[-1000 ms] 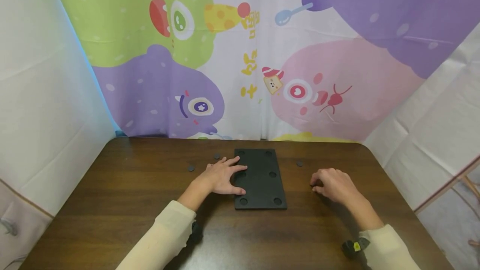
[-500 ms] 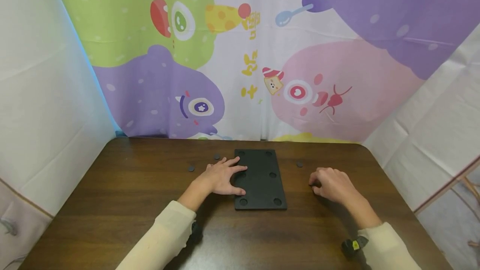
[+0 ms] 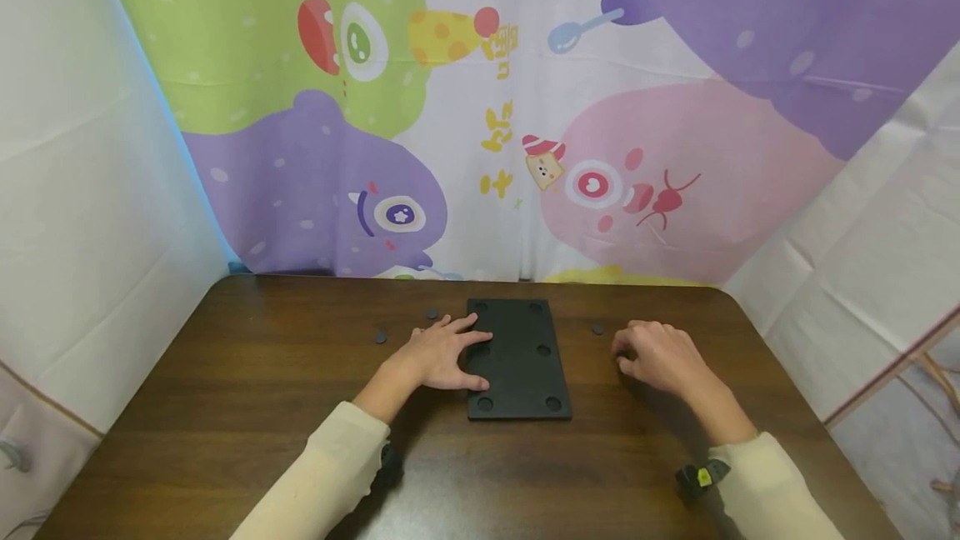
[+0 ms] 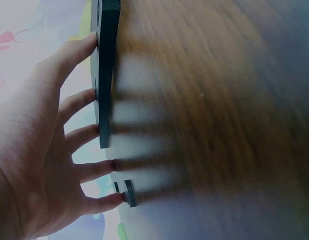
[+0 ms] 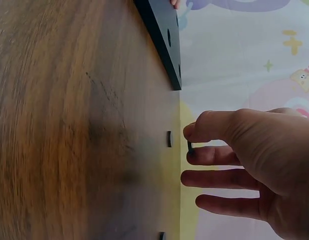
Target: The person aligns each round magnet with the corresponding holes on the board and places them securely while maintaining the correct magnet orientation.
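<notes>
Backdrop: a printed sheet (image 3: 517, 107) fills the top of the frame, with cartoon creatures in green, purple and pink lying sideways and yellow lettering down the middle. White cloth (image 3: 90, 148) at the left side, more white cloth (image 3: 862, 248) at the right.

Table (image 3: 525, 482): dark brown, wood-grained, rounded far corners; spans the lower half of the frame.

Sleeves: cream left sleeve (image 3: 330, 465) at lower left of centre, cream right sleeve (image 3: 772, 482) at lower right.

Board (image 3: 521, 357): black, rectangular, flat on the table just right of centre in the lower half. Six round recesses (image 3: 553, 403) in two columns of three; the middle one on the left is partly covered by fingers.

Left hand (image 3: 442, 354): fingers spread, palm down, thumb and index finger on the board's left part. Right hand (image 3: 660, 352): right of the board, apart from it; the right wrist view shows thumb and index finger pinching a thin dark disc (image 5: 190, 147) on edge, other fingers extended.

Dark devices: one (image 3: 388, 469) under the left wrist, one (image 3: 697, 477) with a yellow patch at the right wrist.

Smallest, loose dark discs on the table: two left of the board, one farther left (image 3: 380, 338), one nearer (image 3: 432, 314); another (image 3: 597, 329) between board and right hand; one more (image 5: 162, 236) at the bottom edge of the right wrist view.
</notes>
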{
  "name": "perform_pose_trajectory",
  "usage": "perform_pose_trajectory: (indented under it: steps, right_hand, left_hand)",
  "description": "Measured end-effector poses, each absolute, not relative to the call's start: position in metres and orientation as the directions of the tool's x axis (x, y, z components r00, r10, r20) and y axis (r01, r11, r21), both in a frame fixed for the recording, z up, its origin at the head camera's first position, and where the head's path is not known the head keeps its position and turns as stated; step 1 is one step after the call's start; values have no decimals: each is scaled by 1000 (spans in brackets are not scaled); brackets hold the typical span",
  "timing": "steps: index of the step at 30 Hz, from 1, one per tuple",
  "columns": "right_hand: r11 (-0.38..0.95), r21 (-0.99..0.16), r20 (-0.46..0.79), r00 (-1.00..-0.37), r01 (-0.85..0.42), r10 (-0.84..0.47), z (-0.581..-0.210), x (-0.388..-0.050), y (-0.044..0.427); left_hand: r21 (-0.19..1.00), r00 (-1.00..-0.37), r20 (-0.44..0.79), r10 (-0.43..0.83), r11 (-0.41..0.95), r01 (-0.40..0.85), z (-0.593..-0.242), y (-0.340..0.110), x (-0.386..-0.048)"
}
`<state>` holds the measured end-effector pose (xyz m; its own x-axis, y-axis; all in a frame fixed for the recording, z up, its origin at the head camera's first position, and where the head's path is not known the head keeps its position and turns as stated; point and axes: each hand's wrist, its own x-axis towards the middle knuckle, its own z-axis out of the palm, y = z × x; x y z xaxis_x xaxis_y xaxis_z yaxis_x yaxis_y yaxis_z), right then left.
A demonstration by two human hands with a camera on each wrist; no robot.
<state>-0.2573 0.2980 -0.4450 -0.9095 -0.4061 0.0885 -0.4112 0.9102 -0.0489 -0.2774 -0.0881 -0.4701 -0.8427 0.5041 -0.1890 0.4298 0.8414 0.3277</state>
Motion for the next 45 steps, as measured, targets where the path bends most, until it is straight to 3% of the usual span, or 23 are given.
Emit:
perform_pose_trajectory:
  steps: [25,45]
  right_hand:
    - [891,-70,133,-889,-449,-438,-448,-273,283]
    - [890,-83,139,-890,-448,-435,-449,-287,262]
  left_hand:
    - [360,-834,-153,530,816,452,-488,-93,-290]
    - [349,-847,-192,496,841,413,-469,-89,-276]
